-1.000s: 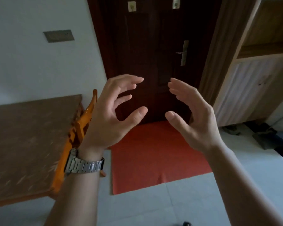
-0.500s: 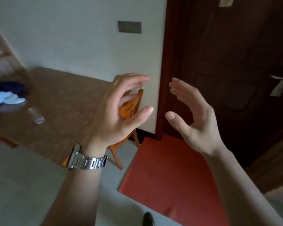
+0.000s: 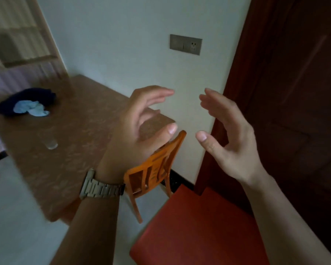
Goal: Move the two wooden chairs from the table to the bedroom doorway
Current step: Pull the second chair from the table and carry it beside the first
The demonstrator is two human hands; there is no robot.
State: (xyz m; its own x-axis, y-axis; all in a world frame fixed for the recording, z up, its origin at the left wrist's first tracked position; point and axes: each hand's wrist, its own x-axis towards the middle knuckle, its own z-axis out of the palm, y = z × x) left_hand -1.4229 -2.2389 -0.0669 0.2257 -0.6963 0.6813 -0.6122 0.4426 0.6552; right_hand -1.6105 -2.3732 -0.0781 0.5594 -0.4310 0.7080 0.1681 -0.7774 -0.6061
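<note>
One orange wooden chair stands pushed in at the right end of the brown table, its slatted back facing me and partly hidden behind my left wrist. My left hand, with a metal watch on the wrist, is raised in front of the chair with fingers curled apart and nothing in it. My right hand is held up to the right of it, open too, palm facing left. Neither hand touches the chair. A second chair is not in view.
On the table lie a dark cloth with a pale blue piece and a small glass. A red mat covers the floor before a dark wooden door. A wall socket sits on the white wall.
The view has swung left from the door to the table, bringing more of the table and chair into sight. Both hands stay raised and open in the same pose.
</note>
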